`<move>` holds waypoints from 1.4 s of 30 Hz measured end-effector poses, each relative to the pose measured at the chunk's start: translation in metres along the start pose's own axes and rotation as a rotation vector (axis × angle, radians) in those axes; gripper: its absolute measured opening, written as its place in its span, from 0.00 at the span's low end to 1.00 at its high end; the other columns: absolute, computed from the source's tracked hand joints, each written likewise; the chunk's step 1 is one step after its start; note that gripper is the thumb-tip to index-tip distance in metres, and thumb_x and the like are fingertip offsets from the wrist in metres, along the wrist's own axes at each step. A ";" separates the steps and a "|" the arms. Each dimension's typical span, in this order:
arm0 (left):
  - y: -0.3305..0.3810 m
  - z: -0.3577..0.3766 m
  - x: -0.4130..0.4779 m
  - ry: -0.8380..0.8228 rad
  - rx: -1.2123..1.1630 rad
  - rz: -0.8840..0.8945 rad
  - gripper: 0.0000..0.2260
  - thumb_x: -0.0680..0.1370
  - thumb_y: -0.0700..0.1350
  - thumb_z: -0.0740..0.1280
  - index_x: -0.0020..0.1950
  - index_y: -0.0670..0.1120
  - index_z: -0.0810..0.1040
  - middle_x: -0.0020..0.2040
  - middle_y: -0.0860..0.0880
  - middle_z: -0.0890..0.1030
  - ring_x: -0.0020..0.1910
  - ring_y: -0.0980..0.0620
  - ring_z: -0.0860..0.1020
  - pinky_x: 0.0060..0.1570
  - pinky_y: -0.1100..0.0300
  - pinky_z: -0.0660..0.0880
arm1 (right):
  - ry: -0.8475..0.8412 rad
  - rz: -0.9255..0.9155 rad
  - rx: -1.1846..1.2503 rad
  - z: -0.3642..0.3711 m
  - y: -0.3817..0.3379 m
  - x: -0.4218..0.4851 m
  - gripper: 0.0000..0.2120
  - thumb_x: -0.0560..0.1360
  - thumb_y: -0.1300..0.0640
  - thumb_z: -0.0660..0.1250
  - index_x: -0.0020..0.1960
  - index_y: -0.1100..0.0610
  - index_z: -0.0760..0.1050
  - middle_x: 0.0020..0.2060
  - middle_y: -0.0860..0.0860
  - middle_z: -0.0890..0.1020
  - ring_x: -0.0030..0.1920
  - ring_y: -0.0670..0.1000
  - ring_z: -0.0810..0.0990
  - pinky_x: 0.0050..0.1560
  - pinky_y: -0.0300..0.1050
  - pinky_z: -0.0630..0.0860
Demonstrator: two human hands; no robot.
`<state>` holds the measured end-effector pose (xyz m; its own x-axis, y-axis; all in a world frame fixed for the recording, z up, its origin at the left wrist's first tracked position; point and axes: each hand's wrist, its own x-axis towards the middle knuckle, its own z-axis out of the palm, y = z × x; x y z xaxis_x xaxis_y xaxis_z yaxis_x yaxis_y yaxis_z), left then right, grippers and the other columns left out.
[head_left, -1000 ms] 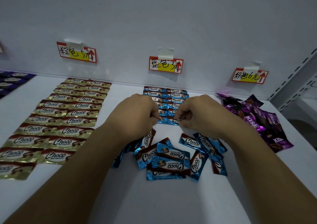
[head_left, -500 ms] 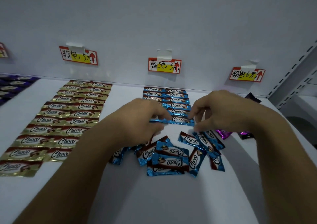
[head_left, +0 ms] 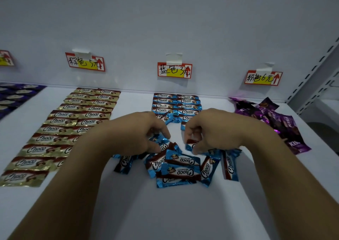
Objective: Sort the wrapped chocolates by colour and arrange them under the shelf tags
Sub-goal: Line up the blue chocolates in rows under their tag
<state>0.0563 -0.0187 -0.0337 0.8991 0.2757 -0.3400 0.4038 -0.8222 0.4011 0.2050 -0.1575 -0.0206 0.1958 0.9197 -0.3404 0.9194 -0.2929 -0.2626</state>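
L hand (head_left: pixel 141 129), R hand (head_left: pixel 212 129) palm-down on chocs (head_left: pixel 180 166)

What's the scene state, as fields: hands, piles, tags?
left hand: fingers curled over the loose blue pile, grip unclear
right hand: pinches a blue chocolate at the pile's edge
blue rows: two columns under the middle tag
gold rows: two columns, on the left
purple heap: unsorted, on the right

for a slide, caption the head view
Left hand and right hand in the blue pile below the tag; gold rows left, purple heap right.
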 end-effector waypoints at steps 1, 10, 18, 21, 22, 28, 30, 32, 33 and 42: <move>0.001 0.001 0.000 -0.010 -0.011 0.006 0.13 0.75 0.49 0.70 0.57 0.63 0.75 0.58 0.58 0.71 0.57 0.57 0.70 0.50 0.63 0.69 | 0.005 -0.016 0.011 0.000 0.000 0.000 0.07 0.71 0.49 0.74 0.45 0.44 0.76 0.37 0.41 0.77 0.38 0.42 0.74 0.35 0.35 0.65; 0.004 0.009 0.002 -0.006 -0.010 0.053 0.10 0.73 0.49 0.73 0.51 0.58 0.77 0.49 0.59 0.73 0.45 0.60 0.73 0.41 0.66 0.70 | 0.116 -0.049 0.305 -0.008 0.011 -0.009 0.04 0.75 0.53 0.70 0.43 0.51 0.82 0.35 0.42 0.82 0.34 0.39 0.77 0.41 0.35 0.74; 0.014 -0.002 -0.007 0.156 -0.177 0.136 0.07 0.76 0.52 0.69 0.54 0.58 0.80 0.45 0.60 0.79 0.43 0.62 0.77 0.38 0.68 0.70 | 0.031 -0.013 0.246 -0.015 0.002 -0.020 0.03 0.73 0.51 0.72 0.46 0.49 0.83 0.35 0.40 0.82 0.35 0.38 0.77 0.34 0.28 0.69; 0.007 -0.002 -0.002 0.428 0.003 0.029 0.11 0.77 0.53 0.67 0.59 0.57 0.78 0.54 0.56 0.77 0.49 0.58 0.75 0.45 0.62 0.71 | 0.222 0.049 0.081 -0.002 -0.002 -0.021 0.11 0.74 0.45 0.68 0.55 0.46 0.81 0.43 0.41 0.79 0.41 0.39 0.75 0.36 0.29 0.67; 0.006 0.000 -0.001 0.442 0.093 -0.005 0.13 0.78 0.54 0.65 0.62 0.56 0.76 0.59 0.55 0.75 0.53 0.56 0.73 0.49 0.60 0.72 | 0.320 0.081 0.055 0.005 -0.003 -0.022 0.13 0.76 0.44 0.66 0.58 0.46 0.79 0.48 0.41 0.78 0.45 0.39 0.74 0.41 0.32 0.69; 0.014 0.028 -0.003 0.320 0.358 0.015 0.17 0.82 0.49 0.57 0.71 0.51 0.66 0.70 0.50 0.67 0.63 0.51 0.67 0.58 0.53 0.73 | 0.409 0.115 -0.185 0.060 0.000 -0.026 0.16 0.82 0.47 0.50 0.65 0.49 0.70 0.66 0.44 0.71 0.61 0.49 0.67 0.58 0.45 0.66; 0.011 0.032 -0.006 0.302 0.374 0.046 0.16 0.83 0.48 0.55 0.71 0.51 0.66 0.71 0.51 0.66 0.64 0.51 0.66 0.60 0.53 0.72 | 0.446 0.113 -0.191 0.068 0.002 -0.029 0.17 0.82 0.48 0.49 0.66 0.48 0.69 0.68 0.43 0.69 0.63 0.48 0.66 0.59 0.44 0.63; 0.008 0.033 -0.009 0.300 0.330 0.073 0.16 0.83 0.48 0.53 0.71 0.52 0.67 0.70 0.52 0.67 0.64 0.53 0.65 0.62 0.54 0.70 | 0.454 0.111 -0.181 0.070 0.001 -0.032 0.18 0.82 0.47 0.48 0.68 0.47 0.67 0.69 0.42 0.67 0.65 0.46 0.64 0.63 0.43 0.61; 0.006 0.033 -0.010 0.299 0.287 0.083 0.16 0.83 0.49 0.53 0.71 0.53 0.67 0.70 0.53 0.67 0.64 0.53 0.65 0.63 0.55 0.70 | 0.456 0.110 -0.170 0.071 0.001 -0.033 0.19 0.82 0.46 0.48 0.69 0.47 0.66 0.70 0.42 0.67 0.66 0.45 0.63 0.64 0.43 0.61; -0.002 0.042 -0.007 0.370 0.253 0.097 0.18 0.83 0.51 0.51 0.74 0.55 0.61 0.72 0.54 0.64 0.67 0.53 0.62 0.66 0.55 0.66 | 0.475 0.129 -0.165 0.072 -0.002 -0.028 0.20 0.82 0.46 0.47 0.72 0.46 0.63 0.71 0.41 0.65 0.67 0.44 0.61 0.65 0.41 0.57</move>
<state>0.0424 -0.0403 -0.0681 0.9491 0.3132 0.0334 0.3026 -0.9359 0.1803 0.1733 -0.2012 -0.0752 0.4088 0.9075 0.0966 0.9117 -0.4015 -0.0869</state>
